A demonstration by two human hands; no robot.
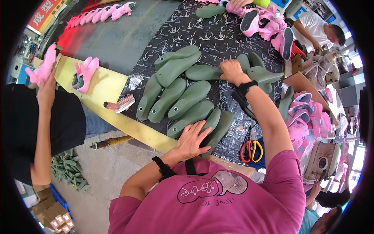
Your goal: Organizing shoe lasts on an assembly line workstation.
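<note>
Green shoe lasts (189,100) lie close together on the dark, thread-strewn table in front of me. My left hand (192,138) rests with spread fingers across the nearest lasts, touching a shoe last (212,121) at the near edge of the group. Further off and to the right, my right hand (232,72) has its fingers curled over the end of another shoe last (204,73), which lies sideways. Beside that hand, more lasts are heaped, among them a shoe last (265,75) pointing right. The fingertips of my right hand are partly hidden.
Red-and-yellow-handled scissors (251,151) lie near the front edge. Pink shoes (306,119) are piled at right, with more pink uppers (267,24) at the far side. A co-worker at left holds a pink upper (43,66) beside a yellow board (109,84). A silvery roll (120,104) lies nearby.
</note>
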